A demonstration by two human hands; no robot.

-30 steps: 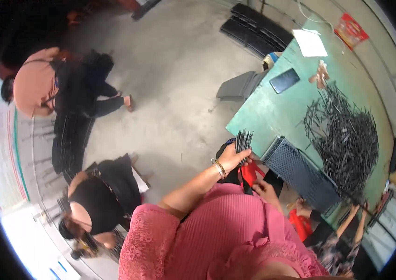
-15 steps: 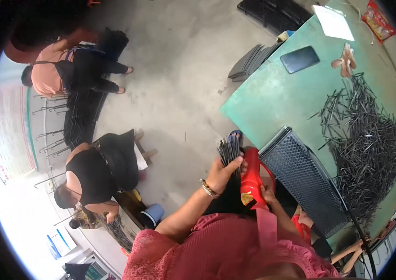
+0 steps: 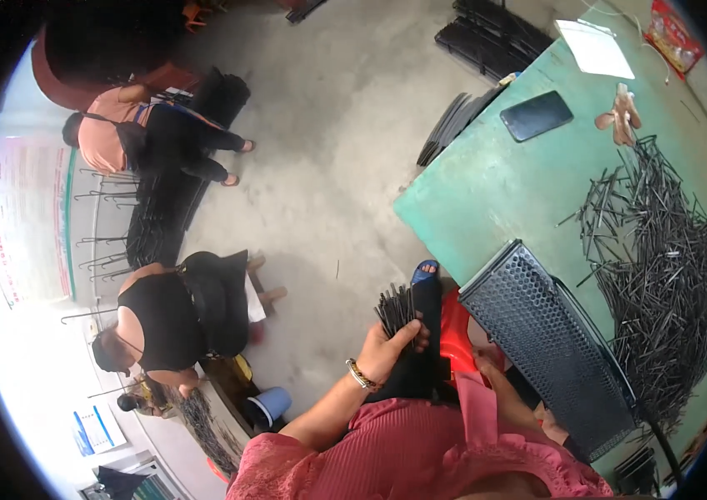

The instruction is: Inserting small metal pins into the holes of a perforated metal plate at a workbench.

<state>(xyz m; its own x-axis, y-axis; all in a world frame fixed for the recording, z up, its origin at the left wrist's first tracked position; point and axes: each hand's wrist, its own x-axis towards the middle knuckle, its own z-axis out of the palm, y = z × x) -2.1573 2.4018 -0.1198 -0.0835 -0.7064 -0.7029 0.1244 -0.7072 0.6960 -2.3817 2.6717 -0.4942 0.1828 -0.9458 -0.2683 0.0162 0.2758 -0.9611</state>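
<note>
The left hand (image 3: 391, 350) is raised in front of the person's lap, its fingers (image 3: 417, 335) clenched around a bundle of thin black rods (image 3: 395, 307); the rods stick up out of the fist and fan slightly, held over the concrete floor (image 3: 345, 150) just off the near corner of the green surface (image 3: 487, 192). A beaded bracelet (image 3: 359, 375) sits on that wrist. The right hand (image 3: 487, 364) lies lower, beside a red stool (image 3: 456, 329) and against the near end of a black perforated metal panel (image 3: 549, 350). Most of it is hidden by the pink sleeve, so I cannot tell whether its fingers grasp anything, though they seem to touch the panel's edge.

The panel rests tilted, its upper end on the surface edge. Beyond it lies a large loose heap of black rods (image 3: 662, 267) on the surface. Farther along the surface lie a dark phone (image 3: 536, 116), a white sheet of paper (image 3: 595, 48), a tan glove-like object (image 3: 622, 108) and a red packet (image 3: 672, 40). A foot in a blue sandal (image 3: 425, 272) rests on the floor beside the corner.

To the left, two other people sit bent over: one in a black top (image 3: 162, 317), one in an orange top (image 3: 112, 137), well apart from the person's hands.
</note>
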